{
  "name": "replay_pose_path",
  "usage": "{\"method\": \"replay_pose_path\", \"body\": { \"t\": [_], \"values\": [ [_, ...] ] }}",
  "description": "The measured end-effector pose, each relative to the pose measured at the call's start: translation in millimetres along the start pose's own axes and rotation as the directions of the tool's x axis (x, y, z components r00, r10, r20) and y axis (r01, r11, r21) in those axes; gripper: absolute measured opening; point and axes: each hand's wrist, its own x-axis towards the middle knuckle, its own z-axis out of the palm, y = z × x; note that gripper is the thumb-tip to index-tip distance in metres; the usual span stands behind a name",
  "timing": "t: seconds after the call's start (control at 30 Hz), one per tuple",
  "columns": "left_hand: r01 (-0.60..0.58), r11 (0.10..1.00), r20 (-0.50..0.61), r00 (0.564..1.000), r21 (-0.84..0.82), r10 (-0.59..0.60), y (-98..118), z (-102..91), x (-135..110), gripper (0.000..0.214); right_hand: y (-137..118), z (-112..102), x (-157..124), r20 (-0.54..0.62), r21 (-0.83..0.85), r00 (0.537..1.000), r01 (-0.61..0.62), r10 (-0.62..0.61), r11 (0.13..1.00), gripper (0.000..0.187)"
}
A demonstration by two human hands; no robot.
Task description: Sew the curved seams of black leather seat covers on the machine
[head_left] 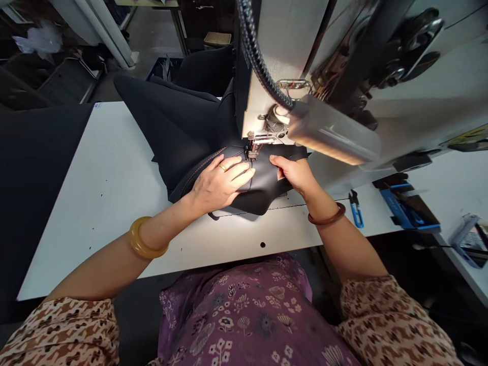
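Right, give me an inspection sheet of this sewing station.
Surface: white sewing table, dark specks and one round hole.
Job's things: black panel with orange stitching, under the machine's presser foot.
Clutter: blue-handled thread snips; black fabric heaped behind the panel.
Hands: left hand flat on the panel; right hand on it beside the foot.
Cables: braided black conduit down the machine.
Surroundings: dim workshop beyond the table, details unclear.

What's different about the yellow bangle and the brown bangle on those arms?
The yellow bangle is thick and chunky, while the brown bangle is much thinner. The yellow bangle is a light honey colour, and the brown bangle is a dark reddish brown. The yellow bangle sits on the arm of the left hand, and the brown bangle sits on the arm of the right hand. Both are smooth, round bangles worn just above the wrist.
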Motion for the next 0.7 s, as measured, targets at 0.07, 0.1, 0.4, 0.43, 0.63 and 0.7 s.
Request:
{"method": "replay_pose_path", "body": {
  "t": [0.07,0.1,0.4,0.43,0.63,0.7],
  "values": [
    [0.003,1.0,-0.027,1.0,-0.005,-0.004,-0.2,2.0,-0.7,0.04,-0.3,-0.5,1.8,0.003,-0.021,1.0,0.013,-0.013,1.0,0.031],
    [0.001,1.0,-0.033,0.999,-0.008,-0.002,-0.3,3.0,-1.2,0.039,-0.4,-0.7,2.3,0.0,-0.036,1.0,0.013,-0.013,0.999,0.032],
    [0.021,1.0,-0.15,0.988,-0.005,-0.022,-8.8,7.1,6.9,0.03,7.5,-3.7,23.3,-0.068,-0.173,0.997,0.011,-0.024,0.985,0.042],
    [0.029,0.999,-0.143,0.989,-0.018,-0.031,-9.6,7.4,9.1,0.031,8.6,-3.3,27.2,-0.077,-0.188,0.997,0.004,-0.019,0.982,0.042],
    [0.092,0.992,-0.106,0.989,-0.086,-0.101,1.4,6.5,-7.3,0.036,-2.7,-6.7,19.7,-0.027,-0.367,0.994,0.086,-0.103,0.926,0.045],
    [0.174,0.983,-0.156,0.971,-0.056,-0.181,9.5,10.9,-33.7,0.037,-4.3,-15.0,-0.2,-0.041,-0.457,0.975,0.176,-0.219,0.872,0.038]
  ]
}}
